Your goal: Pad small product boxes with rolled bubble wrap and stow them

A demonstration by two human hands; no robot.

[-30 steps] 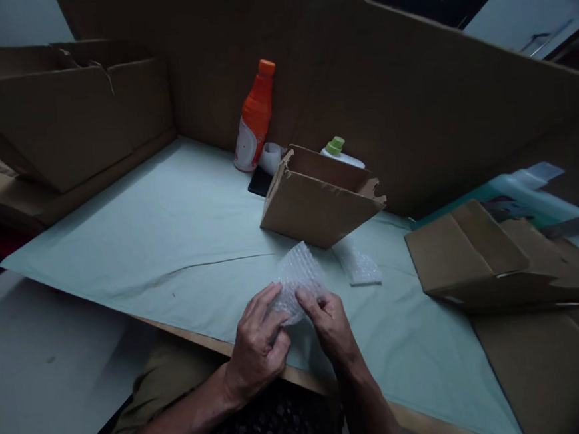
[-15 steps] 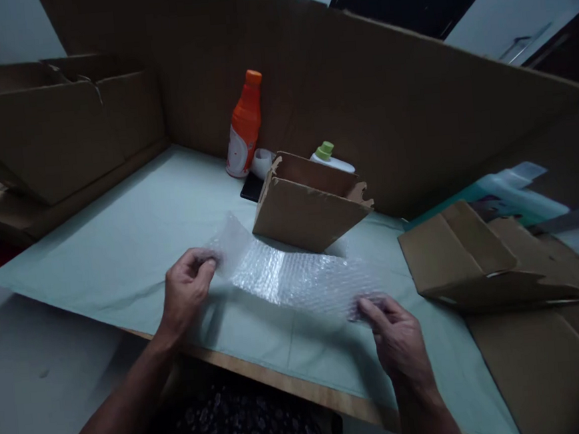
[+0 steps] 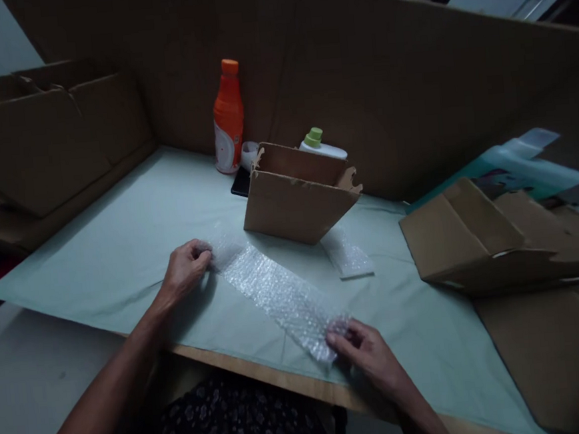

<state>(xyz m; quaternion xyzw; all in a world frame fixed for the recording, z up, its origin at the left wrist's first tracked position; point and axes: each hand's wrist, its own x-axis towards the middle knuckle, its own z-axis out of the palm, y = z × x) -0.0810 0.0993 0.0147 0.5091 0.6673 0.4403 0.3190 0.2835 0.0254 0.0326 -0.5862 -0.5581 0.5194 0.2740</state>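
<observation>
A long strip of clear bubble wrap (image 3: 278, 291) stretches slantwise between my two hands, low over the pale green cloth (image 3: 119, 223). My left hand (image 3: 187, 268) pinches its far left end between thumb and fingers. At the near right end, close to the table's front edge, my right hand (image 3: 363, 351) grips the strip the same way. Just beyond the strip stands an open cardboard box (image 3: 299, 206) with torn top edges. A smaller piece of bubble wrap (image 3: 350, 256) lies on the cloth by the box's right corner, partly hidden behind it.
An orange bottle (image 3: 229, 118), a white roll (image 3: 249, 154), a dark flat object (image 3: 240, 182) and a white bottle with a green cap (image 3: 321, 147) stand behind the box. Cardboard boxes (image 3: 451, 237) and a teal bottle (image 3: 506, 166) are at right. A large carton (image 3: 53, 142) sits left.
My right hand has come nearer and to the left, lowering its end of the bubble wrap. The smaller piece by the box now shows more fully. The view has shifted slightly.
</observation>
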